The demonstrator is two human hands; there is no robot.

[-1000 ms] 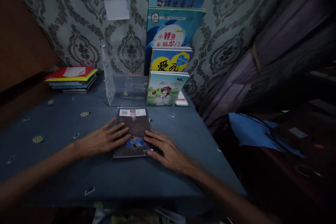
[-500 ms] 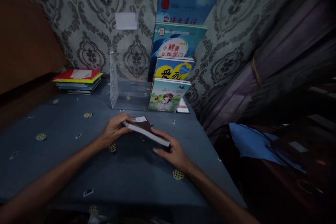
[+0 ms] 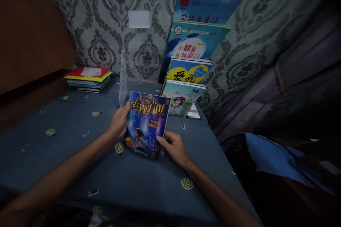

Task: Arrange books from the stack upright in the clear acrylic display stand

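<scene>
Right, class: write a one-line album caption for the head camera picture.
Left hand and right hand hold a blue book upright over the table, near the clear stand.

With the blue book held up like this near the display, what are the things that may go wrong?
1. The blue book is pinched only at its edges by the left hand and right hand, so it may slip onto the table.
2. The clear stand is hard to see in this dim light; the book could knock it.
3. The standing books lean close by and might topple if bumped.
</scene>
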